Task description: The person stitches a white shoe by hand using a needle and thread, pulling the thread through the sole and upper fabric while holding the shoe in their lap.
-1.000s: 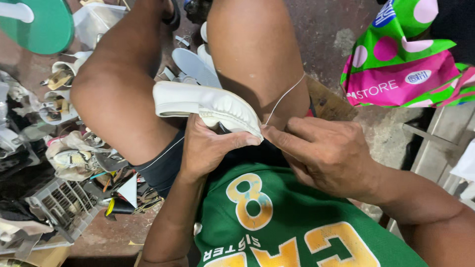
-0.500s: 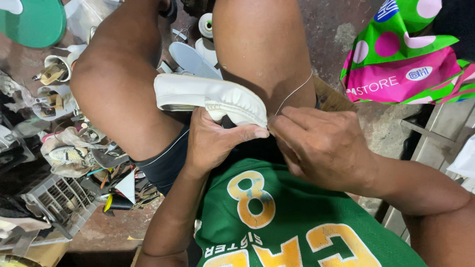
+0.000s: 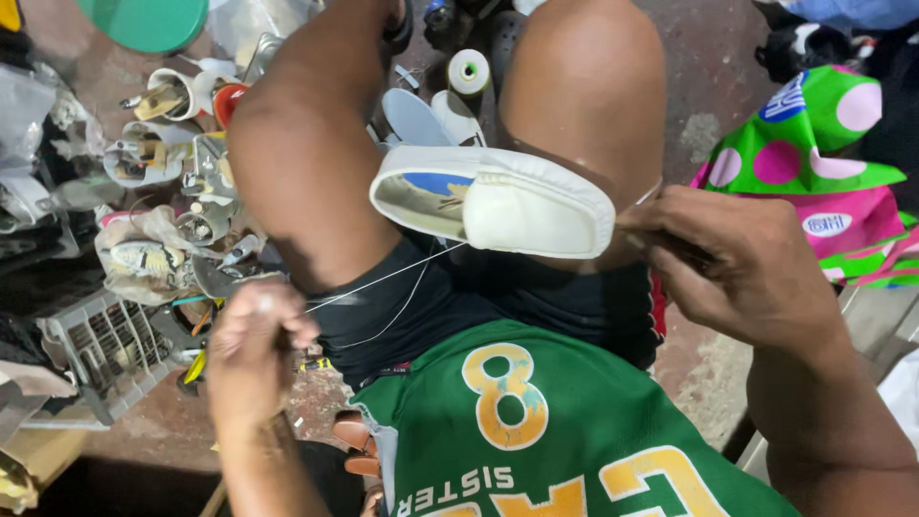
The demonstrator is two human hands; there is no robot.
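The white shoe [image 3: 498, 203] lies across the seated person's thighs, toe toward the right hand [image 3: 732, 263], whose fingers are pinched together just beside it. A thin white thread [image 3: 383, 280] runs from the shoe to the left hand [image 3: 251, 345], closed around it. A thread spool [image 3: 468, 72] stands on the floor beyond the knees.

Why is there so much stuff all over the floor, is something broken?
Nothing looks broken. The white shoe rests whole between the knees, with thread running to the left hand. Beside the left leg, cups and tools lie jumbled together, some tipped on their sides.
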